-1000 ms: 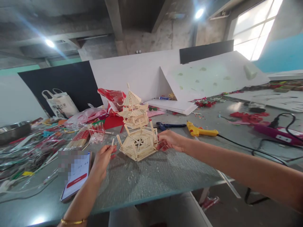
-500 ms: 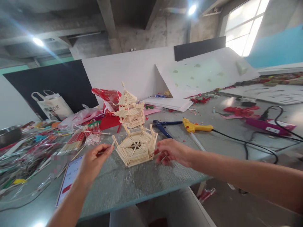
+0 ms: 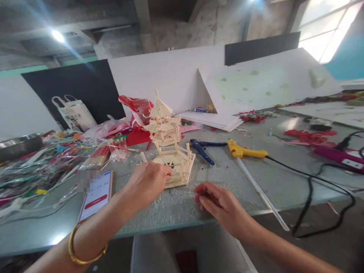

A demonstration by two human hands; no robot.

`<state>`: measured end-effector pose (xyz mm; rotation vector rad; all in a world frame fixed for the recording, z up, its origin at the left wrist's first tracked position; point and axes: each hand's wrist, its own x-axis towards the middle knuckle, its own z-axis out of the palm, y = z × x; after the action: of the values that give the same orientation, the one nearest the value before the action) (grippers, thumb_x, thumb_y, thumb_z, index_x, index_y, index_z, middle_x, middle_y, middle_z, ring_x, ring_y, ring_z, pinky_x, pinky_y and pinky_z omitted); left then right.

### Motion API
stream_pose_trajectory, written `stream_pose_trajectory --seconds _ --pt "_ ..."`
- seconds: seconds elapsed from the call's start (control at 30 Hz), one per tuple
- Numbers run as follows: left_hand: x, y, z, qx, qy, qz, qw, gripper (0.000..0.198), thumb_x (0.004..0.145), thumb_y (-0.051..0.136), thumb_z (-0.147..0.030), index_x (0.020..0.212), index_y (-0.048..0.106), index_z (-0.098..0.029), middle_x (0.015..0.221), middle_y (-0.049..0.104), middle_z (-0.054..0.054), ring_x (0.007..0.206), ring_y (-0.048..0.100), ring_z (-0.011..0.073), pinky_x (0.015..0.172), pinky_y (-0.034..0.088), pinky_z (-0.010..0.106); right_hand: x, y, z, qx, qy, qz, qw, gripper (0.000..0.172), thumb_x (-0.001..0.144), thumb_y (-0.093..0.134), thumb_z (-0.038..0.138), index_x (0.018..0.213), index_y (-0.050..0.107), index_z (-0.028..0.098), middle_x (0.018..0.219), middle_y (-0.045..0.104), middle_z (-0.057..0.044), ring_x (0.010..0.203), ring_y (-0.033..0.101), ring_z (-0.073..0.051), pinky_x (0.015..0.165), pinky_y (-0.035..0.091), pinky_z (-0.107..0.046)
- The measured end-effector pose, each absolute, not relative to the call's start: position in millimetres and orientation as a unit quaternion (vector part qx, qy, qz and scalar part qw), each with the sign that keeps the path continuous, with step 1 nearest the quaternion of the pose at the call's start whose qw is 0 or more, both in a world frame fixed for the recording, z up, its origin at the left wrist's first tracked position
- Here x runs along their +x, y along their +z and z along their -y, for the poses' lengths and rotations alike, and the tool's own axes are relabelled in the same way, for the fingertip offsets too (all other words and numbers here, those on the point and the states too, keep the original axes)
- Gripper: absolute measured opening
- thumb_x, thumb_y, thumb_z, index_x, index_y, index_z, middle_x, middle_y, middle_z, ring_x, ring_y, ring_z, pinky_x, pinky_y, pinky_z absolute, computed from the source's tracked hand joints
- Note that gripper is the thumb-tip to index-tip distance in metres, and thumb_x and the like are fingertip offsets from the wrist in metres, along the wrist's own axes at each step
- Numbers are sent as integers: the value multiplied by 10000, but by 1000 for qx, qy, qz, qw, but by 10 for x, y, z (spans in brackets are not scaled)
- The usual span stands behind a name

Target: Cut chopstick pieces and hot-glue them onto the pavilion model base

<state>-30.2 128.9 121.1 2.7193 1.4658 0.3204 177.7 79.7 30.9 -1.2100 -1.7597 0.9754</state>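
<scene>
Wooden frame [image 3: 182,172] behind left hand [image 3: 150,179]

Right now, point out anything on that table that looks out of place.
The clear stick by the yellow glue gun juts past the front edge of the table, where an arm might knock it.

Ceiling [image 3: 113,11], dim; lamp [image 3: 58,36], left, with streaked flare; window [image 3: 331,28], right, overexposed; table [image 3: 176,214], glare spot near-left; outer edges stretched, slightly soft.
</scene>
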Motion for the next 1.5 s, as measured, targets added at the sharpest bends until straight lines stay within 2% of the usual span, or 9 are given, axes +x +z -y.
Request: stream_pose_trajectory --seconds 0.1,0.33,0.6,0.8,1.0,1.33,1.5 --pt "-246 1287 -1291 885 64 -462 -3 239 778 455 -192 663 663 -170 586 629 24 525 496 110 503 257 250 1768 268 -842 -481 358 705 379 147 841 425 246 896 546 183 740 604 -5 595 511 -101 509 384 -211" --pt "-129 1249 -1456 910 34 -413 20 191 645 479 -72 599 652 -138 529 590 25 484 432 90 497 271 240 1802 199 -881 -485 363 694 388 153 865 432 277 929 543 193 753 618 5 581 525 -88 522 397 -205" --pt "-121 1201 -1514 915 19 -403 21 195 625 476 -48 606 649 -137 558 606 41 520 484 103 495 299 234 1834 224 -864 -480 371 691 394 162 866 436 295 899 550 185 744 616 -6 589 538 -94 540 405 -212" --pt "-109 1195 -1523 915 8 -403 19 201 650 469 -44 560 622 -138 501 554 18 488 463 100 478 291 239 1855 199 -878 -478 380 688 392 164 869 433 296 914 550 190 760 611 -8 602 544 -101 563 420 -218" --pt "-94 1174 -1550 921 7 -390 12 201 651 467 -46 595 640 -132 574 615 48 540 514 118 516 332 238 1865 198 -881 -479 380 690 388 161 868 432 298 920 538 189 761 613 -7 608 546 -103 575 424 -222" --pt "-110 1171 -1550 917 6 -398 17 194 638 464 -48 556 620 -129 511 567 33 473 434 94 488 299 239 1867 191 -885 -471 388 688 393 163 869 433 296 906 546 184 749 612 -10 597 536 -100 556 410 -217" --pt "-125 1143 -1557 915 12 -402 30 193 630 469 -50 566 630 -133 524 580 34 494 477 101 490 305 234 1861 207 -865 -464 388 691 396 149 868 425 259 893 551 183 751 611 -11 603 531 -97 557 399 -215"
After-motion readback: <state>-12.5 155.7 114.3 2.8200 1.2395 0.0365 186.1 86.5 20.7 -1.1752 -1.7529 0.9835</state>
